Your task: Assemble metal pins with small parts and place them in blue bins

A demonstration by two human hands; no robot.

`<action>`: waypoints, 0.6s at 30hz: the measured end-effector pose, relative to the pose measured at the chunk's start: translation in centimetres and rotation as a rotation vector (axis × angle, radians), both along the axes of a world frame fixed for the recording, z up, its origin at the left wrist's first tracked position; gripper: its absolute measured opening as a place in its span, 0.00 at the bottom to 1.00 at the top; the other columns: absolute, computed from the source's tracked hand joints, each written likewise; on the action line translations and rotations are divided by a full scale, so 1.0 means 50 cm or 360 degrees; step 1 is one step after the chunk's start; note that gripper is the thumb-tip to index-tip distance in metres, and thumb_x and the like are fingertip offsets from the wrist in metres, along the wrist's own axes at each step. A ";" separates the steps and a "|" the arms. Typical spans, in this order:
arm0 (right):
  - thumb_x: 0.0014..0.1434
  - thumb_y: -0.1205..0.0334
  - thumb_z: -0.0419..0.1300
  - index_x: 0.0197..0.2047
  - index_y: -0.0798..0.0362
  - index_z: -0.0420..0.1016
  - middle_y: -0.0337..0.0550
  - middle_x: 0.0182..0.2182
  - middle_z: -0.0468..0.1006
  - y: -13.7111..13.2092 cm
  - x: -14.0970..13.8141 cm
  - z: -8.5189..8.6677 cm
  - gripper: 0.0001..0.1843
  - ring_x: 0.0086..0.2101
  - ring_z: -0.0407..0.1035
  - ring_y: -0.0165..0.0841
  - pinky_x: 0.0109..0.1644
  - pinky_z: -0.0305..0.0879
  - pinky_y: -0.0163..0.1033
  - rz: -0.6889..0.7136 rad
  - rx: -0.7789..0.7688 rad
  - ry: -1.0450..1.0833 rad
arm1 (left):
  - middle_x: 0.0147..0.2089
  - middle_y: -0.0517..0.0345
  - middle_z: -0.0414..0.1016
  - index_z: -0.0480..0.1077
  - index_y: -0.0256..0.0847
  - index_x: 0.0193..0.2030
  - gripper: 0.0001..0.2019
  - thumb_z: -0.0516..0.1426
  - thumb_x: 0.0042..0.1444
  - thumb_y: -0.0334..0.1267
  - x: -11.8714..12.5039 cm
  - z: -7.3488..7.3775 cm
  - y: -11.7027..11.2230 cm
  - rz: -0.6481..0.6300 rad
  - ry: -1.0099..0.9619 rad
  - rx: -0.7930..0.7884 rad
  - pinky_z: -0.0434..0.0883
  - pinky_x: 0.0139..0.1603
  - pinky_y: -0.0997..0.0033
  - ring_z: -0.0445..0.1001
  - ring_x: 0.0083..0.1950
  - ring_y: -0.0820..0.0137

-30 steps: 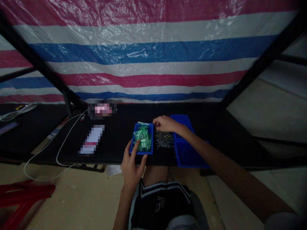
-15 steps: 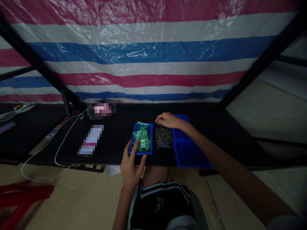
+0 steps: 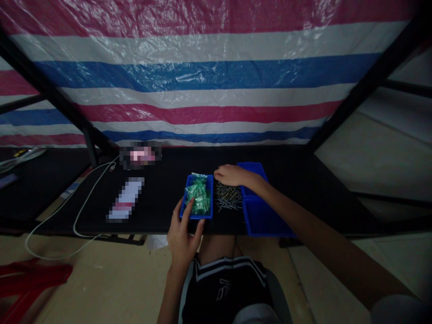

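A small blue tray [image 3: 211,198] holds green-tinted clear plastic packets [image 3: 200,193]. My left hand [image 3: 182,234] lies at its near left corner, fingers spread; the index fingertip reaches over the packets and the thumb is by the front rim. Right of the tray is a loose pile of thin metal pieces [image 3: 228,198], like nails or screws, silver with some yellowish ones. Over the far side of this pile is my right hand [image 3: 231,174], its fingers curled down and together near the tray's far right corner. Whatever its fingertips hold is hidden.
Two blue bins [image 3: 265,218] stand right of the pile, partly under my right forearm. On the black table [image 3: 162,193], a blurred-out pale item [image 3: 126,198] and a blurred pinkish item [image 3: 141,155] lie left, near a white cable [image 3: 79,211]. A striped tarp [image 3: 202,72] hangs behind.
My right hand has come down and slightly nearer, onto the far part of the metal pile. My left hand keeps its place at the tray. The whole view has shifted a little.
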State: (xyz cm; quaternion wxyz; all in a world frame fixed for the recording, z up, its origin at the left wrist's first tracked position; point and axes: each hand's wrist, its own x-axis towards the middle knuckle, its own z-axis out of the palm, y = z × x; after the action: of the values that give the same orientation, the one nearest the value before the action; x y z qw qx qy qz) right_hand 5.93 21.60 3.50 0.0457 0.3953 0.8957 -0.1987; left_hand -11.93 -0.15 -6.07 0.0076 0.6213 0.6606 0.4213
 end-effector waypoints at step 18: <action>0.73 0.62 0.49 0.37 0.54 0.84 0.50 0.38 0.85 -0.017 0.001 0.023 0.22 0.38 0.78 0.35 0.43 0.65 0.37 0.0044 -0.0079 -0.0052 | 0.73 0.44 0.65 0.64 0.51 0.74 0.28 0.60 0.69 0.46 0.001 0.000 -0.001 0.0002 0.0008 0.0010 0.76 0.61 0.53 0.72 0.69 0.50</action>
State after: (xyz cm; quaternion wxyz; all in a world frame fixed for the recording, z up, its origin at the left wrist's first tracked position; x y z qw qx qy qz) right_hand 5.98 20.74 4.64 0.0727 0.3847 0.8950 -0.2138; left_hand -11.89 -0.20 -6.08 0.0037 0.6219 0.6597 0.4220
